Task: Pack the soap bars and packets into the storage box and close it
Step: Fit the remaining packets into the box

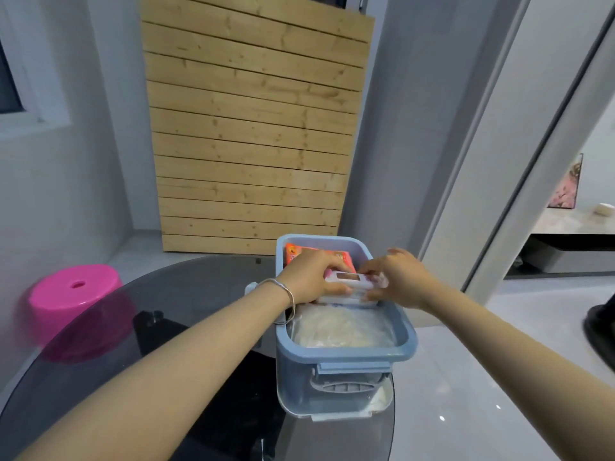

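Filling storage box [346, 352]: orange packet [301, 252], clear packet [339, 329], soap bars [349, 287].

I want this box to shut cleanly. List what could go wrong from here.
1. The white soap packs, held by the left hand and right hand, sit at rim height; the lid may not seat.
2. The storage box overhangs the glass table edge; downward pressure could tip it.

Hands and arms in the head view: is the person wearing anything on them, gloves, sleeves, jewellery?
No gloves and no sleeves in view: both forearms are bare up to the frame edge. The left hand has a thin silver bangle at the wrist. The right hand and its wrist carry nothing.
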{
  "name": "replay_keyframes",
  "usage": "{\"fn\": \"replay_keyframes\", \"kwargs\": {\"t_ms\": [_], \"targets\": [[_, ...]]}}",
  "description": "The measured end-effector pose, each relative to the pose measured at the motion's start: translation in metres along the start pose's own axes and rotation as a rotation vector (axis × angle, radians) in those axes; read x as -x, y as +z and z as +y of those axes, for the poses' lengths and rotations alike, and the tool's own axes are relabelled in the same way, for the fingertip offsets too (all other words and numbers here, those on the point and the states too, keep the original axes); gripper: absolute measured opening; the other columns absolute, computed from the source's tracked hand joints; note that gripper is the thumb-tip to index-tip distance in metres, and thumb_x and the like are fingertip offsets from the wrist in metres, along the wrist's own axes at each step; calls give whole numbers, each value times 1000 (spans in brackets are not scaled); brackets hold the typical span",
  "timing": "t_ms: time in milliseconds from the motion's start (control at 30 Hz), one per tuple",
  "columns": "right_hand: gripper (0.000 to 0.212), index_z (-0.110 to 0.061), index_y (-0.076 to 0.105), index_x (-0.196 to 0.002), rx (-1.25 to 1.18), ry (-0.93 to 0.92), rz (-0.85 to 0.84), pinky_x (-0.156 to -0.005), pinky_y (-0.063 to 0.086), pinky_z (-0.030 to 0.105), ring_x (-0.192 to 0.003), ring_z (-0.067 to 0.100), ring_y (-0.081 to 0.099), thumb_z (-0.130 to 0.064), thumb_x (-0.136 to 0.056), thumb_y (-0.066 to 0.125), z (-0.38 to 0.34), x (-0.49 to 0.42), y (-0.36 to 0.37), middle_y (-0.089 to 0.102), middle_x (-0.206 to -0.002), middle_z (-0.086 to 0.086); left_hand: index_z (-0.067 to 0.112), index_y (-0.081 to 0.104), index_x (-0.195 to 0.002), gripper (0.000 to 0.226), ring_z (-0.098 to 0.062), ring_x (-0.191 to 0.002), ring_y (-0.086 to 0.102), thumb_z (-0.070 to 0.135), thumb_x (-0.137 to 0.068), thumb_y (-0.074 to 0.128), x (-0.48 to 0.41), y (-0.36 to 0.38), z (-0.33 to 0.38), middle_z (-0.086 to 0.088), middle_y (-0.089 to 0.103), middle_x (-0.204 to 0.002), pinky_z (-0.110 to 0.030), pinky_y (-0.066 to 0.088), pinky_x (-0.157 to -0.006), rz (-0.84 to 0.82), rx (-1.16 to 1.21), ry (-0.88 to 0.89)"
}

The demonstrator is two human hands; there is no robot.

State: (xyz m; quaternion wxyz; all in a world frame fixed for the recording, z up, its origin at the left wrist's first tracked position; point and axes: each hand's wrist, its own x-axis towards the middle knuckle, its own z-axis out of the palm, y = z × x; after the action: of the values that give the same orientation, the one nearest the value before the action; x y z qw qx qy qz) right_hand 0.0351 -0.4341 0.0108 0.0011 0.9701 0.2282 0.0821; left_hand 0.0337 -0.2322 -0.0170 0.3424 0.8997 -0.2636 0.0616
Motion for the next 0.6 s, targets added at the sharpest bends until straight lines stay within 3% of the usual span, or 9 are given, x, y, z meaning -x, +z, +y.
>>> {"fn": "replay_keyframes", "kwargs": {"t_ms": [100, 167, 233, 300, 400, 467, 533, 600], "targets": [[39, -32, 66, -111, 26, -29, 17, -114, 25, 37, -98, 19, 61, -47, -76, 71, 6, -4, 0, 72, -104, -7, 33, 70, -106, 34, -3, -86, 57, 41, -73, 74, -4, 2, -4, 15, 71, -98, 0, 37, -65, -9, 34, -6], [40, -29, 67, -108, 70, -52, 7, -109, 26, 33, -97, 20, 60, -48, -73, 73, 4, -5, 3, 72, -102, -6, 32, 70, -108, 38, -2, -89, 57, 41, -72, 76, -5, 4, -6, 14, 71, -104, -2, 40, -73, -34, 3, -34], [39, -27, 69, -103, 128, -86, 10, -96, 31, 27, -91, 18, 56, -48, -71, 73, -1, -6, 6, 70, -96, -4, 33, 69, -111, 42, -7, -95, 60, 44, -71, 76, -5, 8, -8, 12, 71, -110, -18, 46, -81, -54, -64, -43], [34, -27, 69, -101, 141, -108, 22, -85, 31, 24, -86, 16, 49, -46, -73, 71, -5, -5, 9, 68, -95, -4, 33, 68, -114, 44, -6, -91, 60, 44, -71, 75, -3, 10, -6, 11, 70, -113, -19, 44, -76, -67, -91, -37], [37, -29, 68, -106, 136, -111, -12, -80, 31, 22, -91, 15, 49, -46, -73, 72, -5, -6, 5, 67, -98, -4, 34, 68, -112, 39, -4, -67, 61, 42, -75, 73, -2, 2, -1, 9, 72, -103, -13, 46, -60, -127, -94, -37], [45, -30, 66, -112, 115, -89, -43, -76, 31, 22, -90, 14, 45, -47, -71, 75, -3, -10, -2, 67, -101, -6, 33, 67, -99, 26, -13, -70, 59, 50, -80, 64, 0, -10, -2, 11, 69, -87, -23, 46, -60, -178, -212, -22], [51, -30, 63, -118, 84, -72, -77, -75, 34, 23, -90, 13, 44, -46, -70, 77, 0, -14, -9, 67, -106, -7, 23, 58, -84, 35, -16, -71, 50, 56, -88, 48, 5, -23, -8, 5, 58, -75, -29, 40, -60, -254, -307, -21], [55, -31, 59, -123, 49, -59, -143, -79, 37, 24, -91, 12, 46, -42, -72, 77, 0, -17, -13, 66, -113, -8, 19, 59, -100, 42, -16, -76, 50, 56, -91, 40, 9, -32, -14, 0, 60, -85, -30, 42, -67, -347, -338, -63]]}}
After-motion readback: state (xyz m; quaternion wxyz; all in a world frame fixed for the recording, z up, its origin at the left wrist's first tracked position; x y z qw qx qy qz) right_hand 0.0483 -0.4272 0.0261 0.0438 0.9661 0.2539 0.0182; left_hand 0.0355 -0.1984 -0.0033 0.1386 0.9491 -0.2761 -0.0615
